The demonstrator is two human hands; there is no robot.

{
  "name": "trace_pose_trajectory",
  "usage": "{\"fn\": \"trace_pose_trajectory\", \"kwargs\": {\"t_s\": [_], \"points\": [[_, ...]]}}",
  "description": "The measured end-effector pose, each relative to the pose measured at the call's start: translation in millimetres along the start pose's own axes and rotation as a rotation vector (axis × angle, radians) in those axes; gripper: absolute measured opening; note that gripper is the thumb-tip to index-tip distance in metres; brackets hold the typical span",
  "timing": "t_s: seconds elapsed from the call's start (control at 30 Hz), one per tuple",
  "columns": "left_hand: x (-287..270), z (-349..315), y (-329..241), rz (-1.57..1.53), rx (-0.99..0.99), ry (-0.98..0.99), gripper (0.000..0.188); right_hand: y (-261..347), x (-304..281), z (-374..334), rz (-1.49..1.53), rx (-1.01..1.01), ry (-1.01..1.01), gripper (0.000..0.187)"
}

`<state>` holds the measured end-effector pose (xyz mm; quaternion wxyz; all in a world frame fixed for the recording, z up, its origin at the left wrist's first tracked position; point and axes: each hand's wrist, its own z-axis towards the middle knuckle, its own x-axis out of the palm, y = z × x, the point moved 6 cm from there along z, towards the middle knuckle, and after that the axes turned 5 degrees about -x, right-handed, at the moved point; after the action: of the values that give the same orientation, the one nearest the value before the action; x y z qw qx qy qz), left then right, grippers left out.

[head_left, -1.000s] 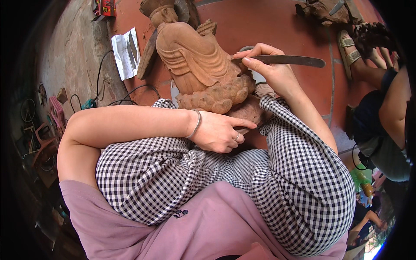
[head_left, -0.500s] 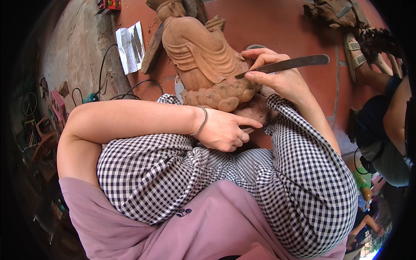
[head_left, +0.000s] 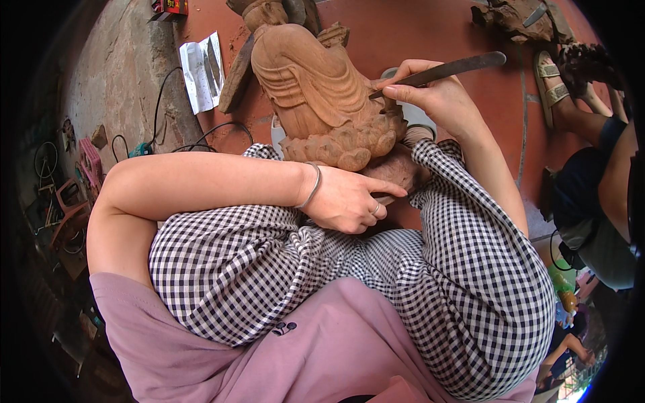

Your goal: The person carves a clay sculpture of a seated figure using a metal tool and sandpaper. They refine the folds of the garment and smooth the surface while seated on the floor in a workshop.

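A brown carved wooden statue [head_left: 309, 80] of a robed figure leans before me, its lower part close to my legs. Its knobbly carved lower band [head_left: 342, 144] ends in a rough wooden base [head_left: 393, 169]. My left hand [head_left: 346, 201] is at the near edge of that base, index finger stretched along it and the other fingers curled under; their tips are hidden. In my right hand [head_left: 430, 91], pinched between thumb and fingers, is a long, flat, dark metal carving tool [head_left: 463, 65]. Its narrow tip meets the statue's right side, just above the knobbly band.
A crumpled white paper [head_left: 201, 72] and a dark cable [head_left: 158, 101] lie to the left. At the upper right is a rough piece of wood [head_left: 517, 20]. Another person's sandalled foot [head_left: 551, 80] stands on the red tiles at the right.
My right hand has shifted slightly up and to the right, carrying the tool's tip higher on the statue's side. My left hand stays nearly in place.
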<state>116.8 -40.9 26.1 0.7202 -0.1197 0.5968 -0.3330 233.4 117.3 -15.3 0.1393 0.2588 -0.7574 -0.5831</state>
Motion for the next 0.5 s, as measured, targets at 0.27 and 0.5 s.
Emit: {"fn": "trace_pose_trajectory", "kwargs": {"t_s": [0.27,0.5], "points": [[2,0,0,-0.014,-0.011,0.002,0.018,6,4,8,-0.124,0.002,0.198,0.018],[2,0,0,-0.014,-0.008,0.031,0.019,28,2,28,-0.285,-0.144,0.332,0.021]]}}
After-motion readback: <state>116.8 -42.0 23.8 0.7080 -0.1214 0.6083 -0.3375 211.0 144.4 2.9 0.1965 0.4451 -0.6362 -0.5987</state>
